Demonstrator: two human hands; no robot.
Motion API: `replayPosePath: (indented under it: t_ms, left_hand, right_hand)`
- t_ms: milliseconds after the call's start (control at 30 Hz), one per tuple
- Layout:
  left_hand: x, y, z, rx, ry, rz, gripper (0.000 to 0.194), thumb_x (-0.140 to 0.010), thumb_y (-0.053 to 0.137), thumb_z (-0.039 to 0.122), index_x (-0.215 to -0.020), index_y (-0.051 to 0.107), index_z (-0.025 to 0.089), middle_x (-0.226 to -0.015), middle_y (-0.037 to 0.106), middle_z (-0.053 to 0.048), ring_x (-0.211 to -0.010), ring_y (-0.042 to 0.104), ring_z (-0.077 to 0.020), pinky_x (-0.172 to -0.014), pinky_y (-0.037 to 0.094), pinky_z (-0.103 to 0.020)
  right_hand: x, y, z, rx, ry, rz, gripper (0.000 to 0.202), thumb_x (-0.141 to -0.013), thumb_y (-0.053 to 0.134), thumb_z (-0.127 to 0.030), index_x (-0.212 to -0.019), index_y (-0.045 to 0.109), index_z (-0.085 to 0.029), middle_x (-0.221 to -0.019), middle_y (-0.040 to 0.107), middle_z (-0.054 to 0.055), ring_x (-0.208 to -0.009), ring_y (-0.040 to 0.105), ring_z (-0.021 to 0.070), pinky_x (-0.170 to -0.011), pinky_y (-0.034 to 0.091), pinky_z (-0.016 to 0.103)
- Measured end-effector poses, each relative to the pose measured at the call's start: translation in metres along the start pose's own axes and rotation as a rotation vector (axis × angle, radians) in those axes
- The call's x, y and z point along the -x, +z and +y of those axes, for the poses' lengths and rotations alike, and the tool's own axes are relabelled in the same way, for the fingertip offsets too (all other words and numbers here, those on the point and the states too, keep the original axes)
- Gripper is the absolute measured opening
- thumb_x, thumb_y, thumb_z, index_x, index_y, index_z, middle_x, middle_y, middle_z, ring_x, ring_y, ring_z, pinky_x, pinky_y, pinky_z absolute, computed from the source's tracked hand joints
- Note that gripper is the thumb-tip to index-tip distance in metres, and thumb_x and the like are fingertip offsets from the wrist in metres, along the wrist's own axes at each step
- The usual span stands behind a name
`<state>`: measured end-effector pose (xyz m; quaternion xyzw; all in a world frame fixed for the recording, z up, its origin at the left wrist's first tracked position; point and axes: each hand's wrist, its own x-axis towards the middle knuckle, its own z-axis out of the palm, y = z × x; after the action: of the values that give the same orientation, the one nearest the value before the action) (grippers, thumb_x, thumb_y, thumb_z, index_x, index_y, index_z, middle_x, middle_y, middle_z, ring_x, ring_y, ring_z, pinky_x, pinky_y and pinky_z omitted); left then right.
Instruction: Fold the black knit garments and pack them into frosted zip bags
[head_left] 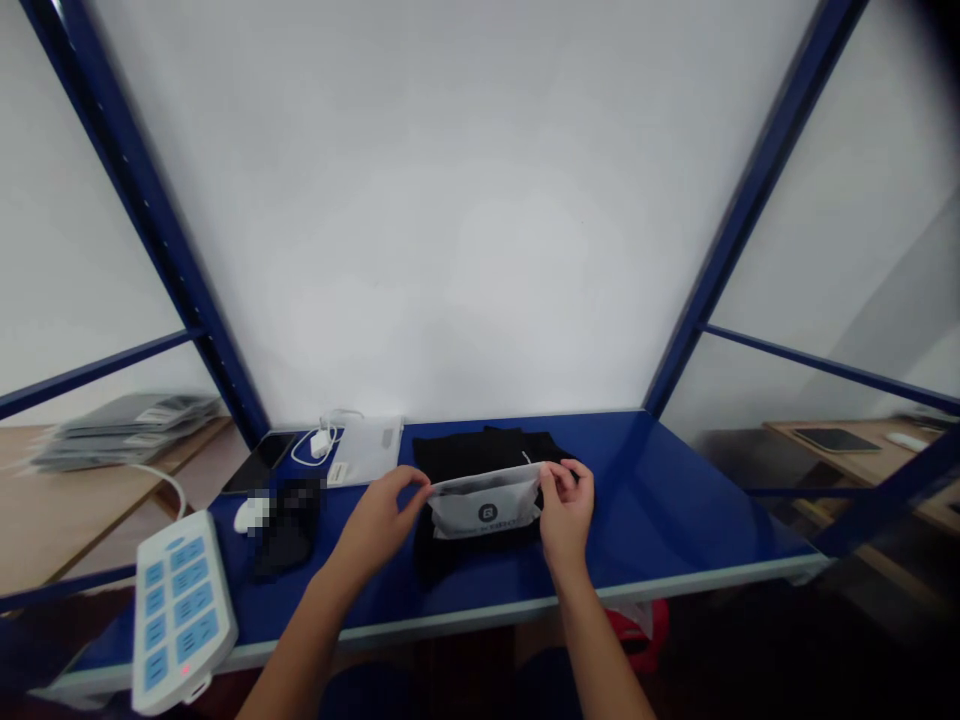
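A translucent frosted bag [487,505] with a dark round logo is stretched between my two hands, its long upper edge nearly level. My left hand [386,515] pinches the bag's left upper corner between thumb and fingers. At the right upper corner, my right hand [566,500] grips the bag with its fingers curled. Black folded cloth [472,453] lies on the blue table behind and beneath the bag, partly hidden by it. Whether anything is inside the bag is hard to tell.
On the blue table [675,510] at left are a tablet [260,463], a charger with cable [321,444], a clear packet [367,450], a black item [285,535] and a white power strip [184,610]. Blue frame posts [720,240] rise at both sides.
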<state>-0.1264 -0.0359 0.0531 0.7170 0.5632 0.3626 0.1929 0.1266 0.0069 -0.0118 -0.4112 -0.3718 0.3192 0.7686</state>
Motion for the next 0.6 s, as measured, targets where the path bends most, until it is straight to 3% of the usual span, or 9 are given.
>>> replayPosePath:
  t_ms: [100, 200, 267, 333, 400, 467, 533, 600]
  left_hand:
    - [0.001, 0.014, -0.006, 0.199, -0.018, -0.041, 0.034, -0.080, 0.068, 0.040, -0.110, 0.069, 0.024, -0.111, 0.072, -0.005, -0.103, 0.066, -0.0234, -0.092, 0.051, -0.035]
    - [-0.004, 0.020, -0.014, 0.262, -0.120, -0.029, 0.026, -0.079, 0.068, 0.037, -0.098, 0.075, 0.023, -0.097, 0.076, -0.005, -0.091, 0.070, -0.0243, -0.083, 0.054, -0.035]
    - [-0.009, 0.011, -0.020, 0.242, -0.165, 0.112, 0.021, -0.078, 0.069, 0.038, -0.090, 0.077, 0.022, -0.089, 0.077, -0.004, -0.084, 0.070, -0.0245, -0.078, 0.055, -0.035]
    - [-0.015, -0.008, -0.026, 0.209, -0.162, 0.326, 0.023, -0.077, 0.070, 0.040, -0.089, 0.077, 0.022, -0.088, 0.076, -0.004, -0.082, 0.070, -0.0244, -0.076, 0.056, -0.036]
    - [-0.021, -0.029, -0.033, 0.150, -0.129, 0.543, 0.027, -0.079, 0.069, 0.043, -0.095, 0.075, 0.021, -0.093, 0.075, -0.005, -0.087, 0.069, -0.0246, -0.082, 0.055, -0.037]
    - [-0.027, -0.044, -0.041, 0.014, -0.080, 0.690, 0.030, -0.086, 0.062, 0.044, -0.103, 0.072, 0.020, -0.103, 0.073, -0.007, -0.100, 0.065, -0.0254, -0.094, 0.050, -0.040]
    - [-0.032, -0.047, -0.052, -0.190, -0.040, 0.634, 0.030, -0.091, 0.055, 0.040, -0.108, 0.070, 0.020, -0.113, 0.070, -0.008, -0.111, 0.060, -0.0258, -0.104, 0.043, -0.042]
    - [-0.034, -0.037, -0.064, -0.337, -0.027, 0.424, 0.026, -0.090, 0.057, 0.037, -0.106, 0.071, 0.021, -0.115, 0.069, -0.007, -0.113, 0.058, -0.0268, -0.106, 0.040, -0.044]
  right_hand:
    - [0.003, 0.008, 0.001, -0.016, 0.048, -0.032, 0.040, -0.081, 0.070, -0.038, -0.111, 0.048, -0.024, -0.089, 0.068, 0.001, -0.077, 0.064, 0.0153, -0.076, 0.051, 0.030]
    - [0.001, 0.011, 0.001, -0.007, 0.029, -0.072, 0.041, -0.081, 0.070, -0.036, -0.115, 0.050, -0.023, -0.093, 0.069, 0.004, -0.088, 0.066, 0.0179, -0.085, 0.051, 0.035]
    - [-0.004, 0.008, 0.004, 0.038, -0.011, -0.070, 0.041, -0.081, 0.069, -0.034, -0.116, 0.051, -0.022, -0.098, 0.069, 0.005, -0.094, 0.065, 0.0191, -0.091, 0.049, 0.037]
    - [-0.009, 0.000, 0.010, 0.123, -0.045, -0.056, 0.040, -0.080, 0.068, -0.034, -0.115, 0.054, -0.021, -0.100, 0.068, 0.006, -0.095, 0.065, 0.0200, -0.092, 0.049, 0.039]
    - [-0.011, -0.010, 0.021, 0.232, -0.070, -0.047, 0.036, -0.080, 0.066, -0.035, -0.112, 0.057, -0.020, -0.098, 0.068, 0.007, -0.093, 0.064, 0.0208, -0.090, 0.049, 0.040]
    - [-0.010, -0.020, 0.031, 0.336, -0.095, -0.041, 0.032, -0.081, 0.063, -0.035, -0.108, 0.060, -0.019, -0.095, 0.068, 0.007, -0.090, 0.064, 0.0212, -0.088, 0.050, 0.040]
    - [-0.007, -0.026, 0.039, 0.429, -0.126, -0.034, 0.026, -0.083, 0.060, -0.035, -0.103, 0.063, -0.019, -0.092, 0.067, 0.007, -0.087, 0.063, 0.0217, -0.085, 0.050, 0.040]
    - [-0.002, -0.030, 0.042, 0.519, -0.195, -0.024, 0.020, -0.085, 0.057, -0.033, -0.097, 0.065, -0.019, -0.092, 0.067, 0.007, -0.087, 0.062, 0.0227, -0.085, 0.049, 0.040]
